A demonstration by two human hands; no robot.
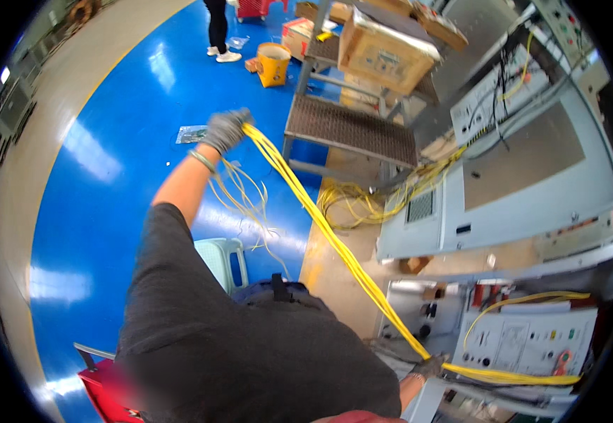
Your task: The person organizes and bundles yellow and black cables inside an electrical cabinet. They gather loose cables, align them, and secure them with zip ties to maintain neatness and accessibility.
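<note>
Left of the steps (349, 132), your left hand (227, 130) grips the yellow cables (352, 264); well apart from the steps, your right hand (430, 367) is wrapped around them. The bundle is probably bendy, smooth and rather heavy, best held around every strand.

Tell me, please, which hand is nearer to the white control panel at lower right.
Right: the right hand grips yellow cables near the control panel's lower-left corner; the left hand is across the view, over the blue floor.
</note>
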